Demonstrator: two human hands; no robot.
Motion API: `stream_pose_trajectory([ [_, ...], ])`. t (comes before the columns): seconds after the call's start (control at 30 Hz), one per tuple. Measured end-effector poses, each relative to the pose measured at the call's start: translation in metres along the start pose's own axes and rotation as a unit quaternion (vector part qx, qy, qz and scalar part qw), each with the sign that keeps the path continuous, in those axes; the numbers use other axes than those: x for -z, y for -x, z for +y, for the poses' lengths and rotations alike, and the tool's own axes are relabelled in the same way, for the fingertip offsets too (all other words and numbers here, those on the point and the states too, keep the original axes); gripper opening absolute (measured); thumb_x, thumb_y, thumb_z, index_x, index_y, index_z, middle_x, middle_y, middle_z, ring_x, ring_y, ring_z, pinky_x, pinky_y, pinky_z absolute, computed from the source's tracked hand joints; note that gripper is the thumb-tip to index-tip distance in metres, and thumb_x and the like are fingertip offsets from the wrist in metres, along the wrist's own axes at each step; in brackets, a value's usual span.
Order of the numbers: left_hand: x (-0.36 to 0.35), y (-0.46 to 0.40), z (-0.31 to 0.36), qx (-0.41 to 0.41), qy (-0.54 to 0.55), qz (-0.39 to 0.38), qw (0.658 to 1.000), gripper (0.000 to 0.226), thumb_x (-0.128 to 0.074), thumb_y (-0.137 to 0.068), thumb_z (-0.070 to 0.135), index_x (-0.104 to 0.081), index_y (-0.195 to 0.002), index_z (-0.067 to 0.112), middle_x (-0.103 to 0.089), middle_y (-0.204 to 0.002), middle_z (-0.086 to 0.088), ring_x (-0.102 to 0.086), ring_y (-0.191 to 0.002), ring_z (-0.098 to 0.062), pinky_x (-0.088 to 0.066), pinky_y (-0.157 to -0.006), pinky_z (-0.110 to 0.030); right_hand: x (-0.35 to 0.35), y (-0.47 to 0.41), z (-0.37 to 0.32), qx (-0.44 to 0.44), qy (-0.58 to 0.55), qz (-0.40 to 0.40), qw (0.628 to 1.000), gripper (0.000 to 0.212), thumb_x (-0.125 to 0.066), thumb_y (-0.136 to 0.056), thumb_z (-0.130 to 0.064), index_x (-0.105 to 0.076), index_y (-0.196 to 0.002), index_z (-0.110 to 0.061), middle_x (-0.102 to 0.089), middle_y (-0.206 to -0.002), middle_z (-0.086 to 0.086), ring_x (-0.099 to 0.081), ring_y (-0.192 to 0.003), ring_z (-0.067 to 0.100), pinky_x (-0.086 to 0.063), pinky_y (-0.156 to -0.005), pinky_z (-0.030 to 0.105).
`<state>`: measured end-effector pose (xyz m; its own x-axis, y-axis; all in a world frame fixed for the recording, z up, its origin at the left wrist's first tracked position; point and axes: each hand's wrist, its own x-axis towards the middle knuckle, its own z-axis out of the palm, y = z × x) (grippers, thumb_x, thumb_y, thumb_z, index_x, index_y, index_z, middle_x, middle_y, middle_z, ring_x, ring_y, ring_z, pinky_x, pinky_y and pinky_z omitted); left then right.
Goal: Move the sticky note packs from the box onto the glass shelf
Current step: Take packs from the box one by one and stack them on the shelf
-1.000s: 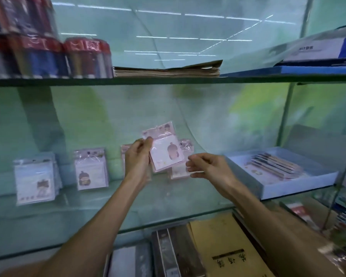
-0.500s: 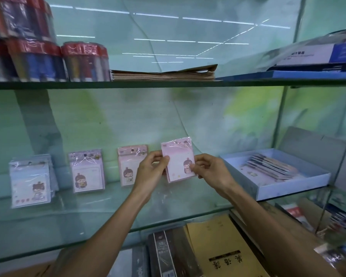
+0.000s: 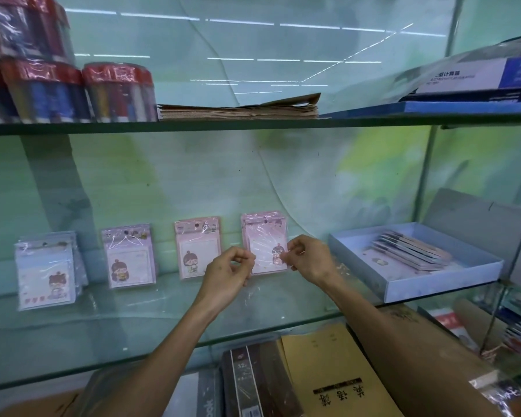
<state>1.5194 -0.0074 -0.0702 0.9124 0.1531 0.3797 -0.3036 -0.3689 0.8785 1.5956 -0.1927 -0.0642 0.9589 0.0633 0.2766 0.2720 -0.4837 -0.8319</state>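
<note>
Pink pack stands on the glass shelf — our left hand and right hand pinch its sides. Next we let go gently, then reach into the box.

Glass shelf carried four upright stacks of sticky note packs leaning against the back wall, spaced in a row. Open blue-grey box sat at the shelf's right end, holding further packs lying overlapped.
</note>
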Motion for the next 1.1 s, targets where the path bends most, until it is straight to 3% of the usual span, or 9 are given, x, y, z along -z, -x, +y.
stream_pose_trajectory([
  [0.2,-0.013,0.001,0.003,-0.023,-0.029,-0.023,0.999,0.009,-0.063,-0.09,0.02,-0.068,-0.085,0.026,-0.067,-0.073,0.003,-0.064,-0.067,-0.012,-0.057,-0.072,-0.038,0.014,0.006,-0.013,0.026,0.062,0.022,0.998,0.028,-0.076,-0.081,-0.032,-0.062,-0.098,-0.016,-0.072,-0.08,0.002,-0.067,-0.075,0.021,-0.053,-0.068,0.031],
  [0.3,-0.028,-0.002,0.008,-0.034,-0.026,-0.046,0.998,0.009,-0.063,-0.091,0.023,-0.067,-0.084,0.028,-0.068,-0.074,-0.002,-0.065,-0.071,-0.02,-0.056,-0.072,-0.04,0.052,0.006,-0.018,0.077,0.103,0.077,0.989,0.018,-0.067,-0.088,-0.027,-0.066,-0.099,-0.013,-0.072,-0.085,0.004,-0.065,-0.081,0.019,-0.042,-0.067,0.021],
  [0.4,-0.05,-0.007,0.013,-0.038,-0.003,-0.065,0.997,0.011,-0.064,-0.09,0.018,-0.067,-0.082,0.025,-0.068,-0.073,-0.006,-0.063,-0.066,-0.017,-0.056,-0.07,-0.041,0.105,0.005,-0.009,0.11,0.151,0.132,0.974,0.014,-0.061,-0.09,-0.022,-0.069,-0.095,-0.012,-0.073,-0.089,0.005,-0.065,-0.084,0.022,-0.047,-0.074,0.028],
  [0.53,-0.087,-0.013,0.023,-0.049,0.002,-0.092,0.995,0.013,-0.063,-0.092,0.015,-0.067,-0.084,0.024,-0.066,-0.07,-0.002,-0.064,-0.065,-0.013,-0.053,-0.062,-0.022,0.171,-0.006,0.031,0.042,0.24,0.152,0.958,0.023,-0.058,-0.093,-0.025,-0.066,-0.108,-0.009,-0.071,-0.107,0.011,-0.064,-0.1,0.031,-0.048,-0.083,0.036],
  [0.67,-0.124,-0.017,0.037,-0.057,0.03,-0.111,0.992,0.011,-0.062,-0.092,0.016,-0.067,-0.086,0.023,-0.067,-0.069,-0.001,-0.064,-0.064,-0.012,-0.054,-0.062,-0.023,0.206,-0.009,0.065,-0.062,0.286,0.089,0.952,0.053,-0.058,-0.094,-0.038,-0.049,-0.136,-0.006,-0.055,-0.137,0.017,-0.052,-0.124,0.035,-0.043,-0.098,0.04],
  [0.8,-0.155,-0.017,0.05,-0.061,0.059,-0.129,0.988,0.009,-0.062,-0.092,0.013,-0.067,-0.088,0.017,-0.065,-0.072,-0.001,-0.062,-0.059,-0.008,-0.052,-0.059,-0.019,0.215,-0.008,0.085,-0.124,0.322,0.029,0.938,0.068,-0.054,-0.094,-0.045,-0.036,-0.145,-0.004,-0.045,-0.146,0.019,-0.046,-0.13,0.037,-0.041,-0.103,0.043],
  [0.93,-0.177,-0.016,0.054,-0.057,0.069,-0.146,0.985,0.01,-0.062,-0.092,0.014,-0.067,-0.087,0.021,-0.065,-0.08,-0.001,-0.062,-0.063,-0.008,-0.053,-0.061,-0.021,0.213,-0.008,0.086,-0.103,0.377,0.026,0.92,0.05,-0.05,-0.096,-0.042,-0.051,-0.134,-0.01,-0.056,-0.136,0.015,-0.053,-0.12,0.035,-0.044,-0.097,0.043],
  [1.03,-0.18,-0.017,0.054,-0.045,0.073,-0.147,0.985,0.008,-0.062,-0.093,0.015,-0.069,-0.092,0.018,-0.067,-0.083,-0.003,-0.064,-0.068,-0.012,-0.057,-0.065,-0.027,0.213,-0.007,0.079,-0.049,0.437,0.065,0.896,0.022,-0.048,-0.094,-0.026,-0.064,-0.103,-0.014,-0.066,-0.11,0.016,-0.062,-0.097,0.038,-0.048,-0.08,0.041],
  [1.1,-0.179,-0.018,0.055,-0.031,0.086,-0.146,0.985,0.01,-0.061,-0.093,0.014,-0.069,-0.092,0.018,-0.067,-0.084,-0.004,-0.065,-0.07,-0.015,-0.057,-0.068,-0.03,0.212,-0.006,0.076,-0.024,0.434,0.092,0.896,0.021,-0.043,-0.094,-0.021,-0.062,-0.091,-0.014,-0.067,-0.099,0.015,-0.062,-0.086,0.038,-0.049,-0.074,0.04],
])
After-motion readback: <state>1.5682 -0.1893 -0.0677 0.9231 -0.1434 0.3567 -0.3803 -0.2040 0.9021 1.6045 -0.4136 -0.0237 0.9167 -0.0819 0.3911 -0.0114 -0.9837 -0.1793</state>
